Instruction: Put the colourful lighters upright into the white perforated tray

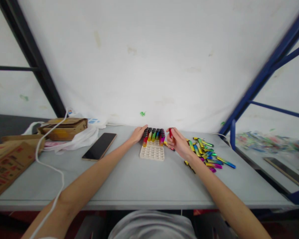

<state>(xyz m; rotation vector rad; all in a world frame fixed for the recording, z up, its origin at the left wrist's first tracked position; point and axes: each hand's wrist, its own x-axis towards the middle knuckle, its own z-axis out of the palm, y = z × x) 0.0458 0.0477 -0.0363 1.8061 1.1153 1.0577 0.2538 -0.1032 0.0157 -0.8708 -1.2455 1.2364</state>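
In front of me stands a white tray (pixel 152 153) with rows of small holes. Its far rows hold upright lighters (pixel 153 135) with black tops and shiny red, yellow, green, blue and purple bodies. My left hand (pixel 139 133) is at the tray's far left corner, closed against its side beside the lighters; some fingertips are hidden. Just right of the tray, my raised right hand (pixel 176 141) is closed around a red lighter (pixel 171 132). Another lighter (pixel 169 146) lies on the table between tray and right hand. Beyond my right wrist is a loose pile of shiny lighters (pixel 206 154).
A phone (pixel 99 146) lies left of the tray. Farther left are cardboard boxes (pixel 64 127), a white plastic bag (pixel 77 142) and a white cable (pixel 51 168). A blue metal frame (pixel 254 79) slants up on the right, a black one (pixel 37 63) on the left. A wall backs the table.
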